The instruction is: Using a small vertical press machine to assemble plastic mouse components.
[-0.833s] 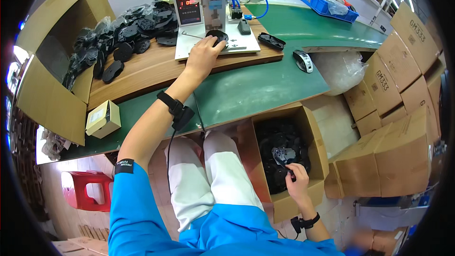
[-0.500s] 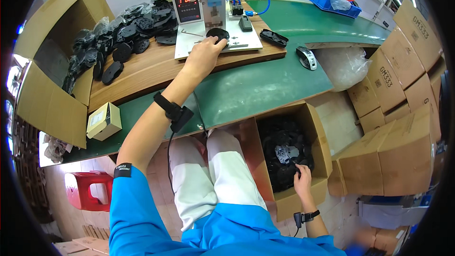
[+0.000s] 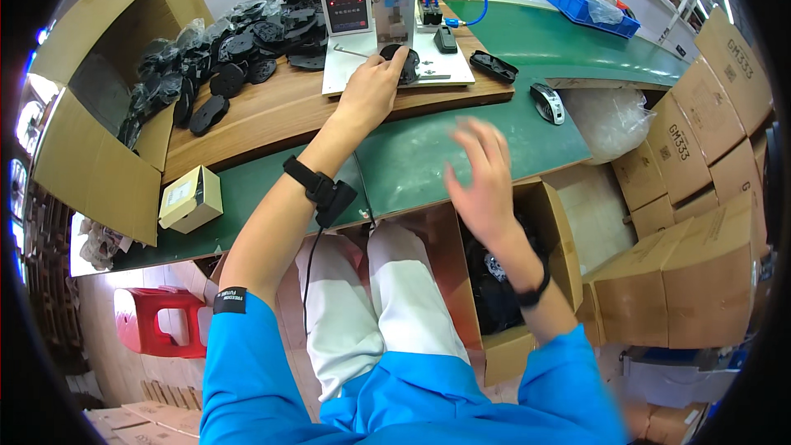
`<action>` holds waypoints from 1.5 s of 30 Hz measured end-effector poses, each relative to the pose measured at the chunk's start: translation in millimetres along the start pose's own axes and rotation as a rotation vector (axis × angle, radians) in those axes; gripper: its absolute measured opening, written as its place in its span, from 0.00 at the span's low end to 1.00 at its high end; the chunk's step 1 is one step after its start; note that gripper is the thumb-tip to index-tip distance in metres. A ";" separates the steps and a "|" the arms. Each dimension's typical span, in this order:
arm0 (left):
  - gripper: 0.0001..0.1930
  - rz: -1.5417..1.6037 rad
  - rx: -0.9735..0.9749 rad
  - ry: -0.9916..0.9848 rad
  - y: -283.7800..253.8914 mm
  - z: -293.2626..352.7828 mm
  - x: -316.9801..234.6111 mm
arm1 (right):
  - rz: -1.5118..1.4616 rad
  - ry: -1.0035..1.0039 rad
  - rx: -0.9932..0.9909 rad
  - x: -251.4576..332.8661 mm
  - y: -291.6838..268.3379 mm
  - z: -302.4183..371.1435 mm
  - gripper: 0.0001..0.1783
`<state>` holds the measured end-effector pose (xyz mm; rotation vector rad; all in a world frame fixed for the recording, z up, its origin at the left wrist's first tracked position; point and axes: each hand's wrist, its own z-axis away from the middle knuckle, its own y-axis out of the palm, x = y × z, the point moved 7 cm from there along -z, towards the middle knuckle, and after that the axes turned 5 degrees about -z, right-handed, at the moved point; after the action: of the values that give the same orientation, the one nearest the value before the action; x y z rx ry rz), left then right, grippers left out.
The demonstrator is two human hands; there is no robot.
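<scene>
My left hand (image 3: 372, 89) reaches forward to the white base plate (image 3: 350, 70) of a bench press machine (image 3: 394, 12). Its fingers hold the edge of a round black plastic part (image 3: 407, 66) under the press head. My right hand (image 3: 482, 177) is raised over the front edge of the green table, somewhat smeared by motion. Its fingers are spread and nothing shows in them. Below it is an open carton (image 3: 564, 235) of black plastic parts (image 3: 498, 305), partly hidden by my right forearm.
A heap of black parts (image 3: 264, 37) covers the left of the wooden board (image 3: 280, 107), beside a large open carton (image 3: 86, 165). A small yellow box (image 3: 194, 200), a black tray-like shell (image 3: 494, 66) and a black-and-white device (image 3: 547, 104) lie around. Stacked cartons (image 3: 671, 280) stand at right.
My right hand has risen from the carton of black parts to above the table edge, its fingers now spread. My left hand stays at the round part. The view has shifted slightly.
</scene>
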<state>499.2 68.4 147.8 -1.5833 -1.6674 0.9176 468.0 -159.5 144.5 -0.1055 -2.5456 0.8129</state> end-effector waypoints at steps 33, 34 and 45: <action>0.43 0.324 0.031 -1.124 59.4 37.4 301.1 | 0.273 -0.184 0.162 -35.7 113.4 -132.1 0.07; 0.43 0.313 0.029 -1.133 54.4 47.3 313.7 | 0.266 -0.192 0.161 -32.3 115.6 -133.4 0.07; 0.22 -0.028 -0.110 -0.337 -67.1 125.5 162.8 | 0.274 -0.187 0.160 -39.1 109.3 -119.3 0.08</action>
<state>348.5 223.0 135.2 -1.5354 -1.9955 1.1446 549.4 -14.6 152.5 -0.3471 -2.6633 1.1780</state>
